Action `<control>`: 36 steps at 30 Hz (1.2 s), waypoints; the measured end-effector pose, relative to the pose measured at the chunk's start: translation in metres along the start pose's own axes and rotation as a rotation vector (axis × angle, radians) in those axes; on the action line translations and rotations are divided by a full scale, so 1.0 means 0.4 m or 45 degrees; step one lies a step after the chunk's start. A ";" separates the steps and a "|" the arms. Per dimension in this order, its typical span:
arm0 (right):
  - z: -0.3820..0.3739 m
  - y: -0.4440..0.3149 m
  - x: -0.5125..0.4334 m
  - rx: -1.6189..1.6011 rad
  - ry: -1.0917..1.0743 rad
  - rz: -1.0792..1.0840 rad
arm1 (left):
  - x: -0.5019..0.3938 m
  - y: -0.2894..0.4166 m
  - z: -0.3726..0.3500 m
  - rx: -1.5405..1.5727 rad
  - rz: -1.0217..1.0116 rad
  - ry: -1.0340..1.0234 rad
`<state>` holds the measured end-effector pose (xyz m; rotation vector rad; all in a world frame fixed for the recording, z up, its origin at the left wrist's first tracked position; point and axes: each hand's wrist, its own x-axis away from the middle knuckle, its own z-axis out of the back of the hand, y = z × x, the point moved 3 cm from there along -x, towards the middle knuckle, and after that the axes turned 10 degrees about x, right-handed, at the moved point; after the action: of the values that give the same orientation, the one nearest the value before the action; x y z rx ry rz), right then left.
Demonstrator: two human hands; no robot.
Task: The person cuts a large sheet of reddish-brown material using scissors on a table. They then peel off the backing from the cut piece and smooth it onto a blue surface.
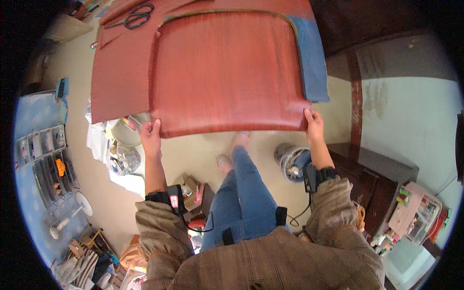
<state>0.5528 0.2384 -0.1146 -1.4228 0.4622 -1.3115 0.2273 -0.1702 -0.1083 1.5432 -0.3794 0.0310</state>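
A red-brown sheet with a wood-grain look, flexible and rounded at its far corners, stretches between my hands. My left hand pinches its near left corner, thumb on top. At the near right corner, my right hand grips it the same way. The near edge bows out past the table toward me. Beneath the sheet's right side shows a piece of blue denim-like fabric. Black-handled scissors lie on the red-brown tabletop at the far left.
Below the table's left side are papers and a clear container. A bin with blue cloth stands on the floor at right. A dark cabinet is farther right, and an open cardboard box sits left of my legs.
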 end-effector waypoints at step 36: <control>-0.653 -0.464 -0.269 1.669 -0.394 1.424 | -0.325 0.193 -0.698 -1.439 -0.838 -0.641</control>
<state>0.2221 0.2751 -0.0553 -0.1016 0.0546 -0.2360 0.1463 0.1334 -0.0621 0.4623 -0.1886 -0.9451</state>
